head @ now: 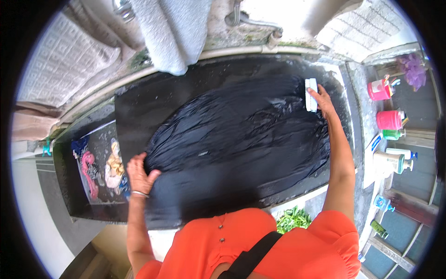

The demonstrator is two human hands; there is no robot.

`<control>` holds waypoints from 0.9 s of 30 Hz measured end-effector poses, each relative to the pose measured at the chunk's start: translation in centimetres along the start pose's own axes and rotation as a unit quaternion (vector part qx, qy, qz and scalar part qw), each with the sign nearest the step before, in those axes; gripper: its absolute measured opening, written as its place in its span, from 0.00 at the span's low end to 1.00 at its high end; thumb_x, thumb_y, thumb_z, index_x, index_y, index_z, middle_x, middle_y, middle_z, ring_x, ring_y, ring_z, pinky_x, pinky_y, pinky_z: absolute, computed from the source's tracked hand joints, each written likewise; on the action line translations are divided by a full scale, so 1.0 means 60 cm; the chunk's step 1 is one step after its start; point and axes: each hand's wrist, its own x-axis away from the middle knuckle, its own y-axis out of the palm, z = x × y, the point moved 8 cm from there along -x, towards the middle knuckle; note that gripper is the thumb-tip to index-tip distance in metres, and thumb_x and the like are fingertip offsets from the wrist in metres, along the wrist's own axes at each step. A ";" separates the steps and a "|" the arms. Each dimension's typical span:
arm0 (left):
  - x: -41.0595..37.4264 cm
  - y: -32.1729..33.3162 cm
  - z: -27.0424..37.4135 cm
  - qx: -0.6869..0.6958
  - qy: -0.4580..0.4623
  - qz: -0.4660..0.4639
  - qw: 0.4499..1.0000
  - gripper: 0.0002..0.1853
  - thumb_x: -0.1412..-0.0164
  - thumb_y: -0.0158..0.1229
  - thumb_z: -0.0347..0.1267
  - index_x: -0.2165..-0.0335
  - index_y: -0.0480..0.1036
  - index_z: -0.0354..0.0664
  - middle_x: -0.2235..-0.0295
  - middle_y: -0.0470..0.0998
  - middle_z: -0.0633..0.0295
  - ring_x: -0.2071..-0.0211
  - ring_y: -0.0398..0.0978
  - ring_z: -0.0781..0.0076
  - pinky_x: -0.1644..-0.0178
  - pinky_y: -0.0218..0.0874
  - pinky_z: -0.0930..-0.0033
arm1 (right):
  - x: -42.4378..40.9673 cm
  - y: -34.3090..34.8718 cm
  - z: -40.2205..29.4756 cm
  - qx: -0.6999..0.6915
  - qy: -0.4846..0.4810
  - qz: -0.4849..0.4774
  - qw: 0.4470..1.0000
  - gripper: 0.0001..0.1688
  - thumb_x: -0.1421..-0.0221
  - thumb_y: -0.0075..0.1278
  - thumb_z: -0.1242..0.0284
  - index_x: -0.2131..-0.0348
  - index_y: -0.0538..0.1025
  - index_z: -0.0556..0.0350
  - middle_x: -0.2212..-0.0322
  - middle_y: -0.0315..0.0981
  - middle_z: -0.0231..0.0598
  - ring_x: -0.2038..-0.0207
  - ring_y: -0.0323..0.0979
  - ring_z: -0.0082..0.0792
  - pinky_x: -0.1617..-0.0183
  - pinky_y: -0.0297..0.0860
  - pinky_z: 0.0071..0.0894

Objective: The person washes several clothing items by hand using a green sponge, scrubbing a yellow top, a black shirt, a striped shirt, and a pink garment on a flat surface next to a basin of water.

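Note:
A wet black garment (pixel 223 129) lies spread over a dark stone washing slab (pixel 132 118). In my right hand (pixel 324 99) is a white scrub brush (pixel 311 95), held at the garment's far right end. My left hand (pixel 141 174), a bangle at its wrist, presses the garment's gathered left edge with thumb and fingers apart. Whether its fingers pinch the cloth is hard to tell. Traces of suds show on the fabric near the brush.
Left of the slab, a sunken basin (pixel 62 174) holds pink cloth (pixel 90 174) and pale cloth (pixel 115 167). Towels (pixel 170 31) hang over the back edge beside a pipe (pixel 223 54). Pink cups (pixel 388 120) and pump bottles (pixel 390 162) line the right ledge. Green leaves (pixel 294 219) lie near my body.

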 end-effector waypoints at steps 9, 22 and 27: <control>0.041 -0.030 0.019 0.154 -0.089 0.039 0.983 0.16 0.53 0.62 0.34 0.74 0.64 0.35 0.82 0.68 0.46 0.81 0.62 0.48 0.76 0.58 0.63 | 0.094 -0.154 -0.056 -0.290 -0.103 0.111 0.945 0.35 0.55 0.56 0.61 0.53 0.64 0.65 0.63 0.70 0.41 0.62 0.69 0.33 0.57 0.65 0.31; -0.105 -0.356 0.082 0.118 0.098 0.242 0.958 0.16 0.56 0.60 0.24 0.64 0.69 0.35 0.70 0.71 0.59 0.67 0.68 0.70 0.59 0.59 0.73 | 0.211 -0.409 -0.121 -0.601 -0.298 0.057 0.739 0.25 0.52 0.50 0.64 0.54 0.67 0.49 0.59 0.70 0.37 0.57 0.68 0.41 0.53 0.65 0.46; -0.015 -0.315 0.123 -0.045 0.331 0.129 0.934 0.21 0.67 0.58 0.24 0.66 0.70 0.39 0.73 0.68 0.56 0.70 0.65 0.55 0.63 0.58 0.62 | 0.305 -0.352 0.136 -0.545 -0.143 0.123 0.817 0.27 0.51 0.49 0.60 0.53 0.66 0.52 0.60 0.69 0.39 0.57 0.68 0.38 0.53 0.65 0.41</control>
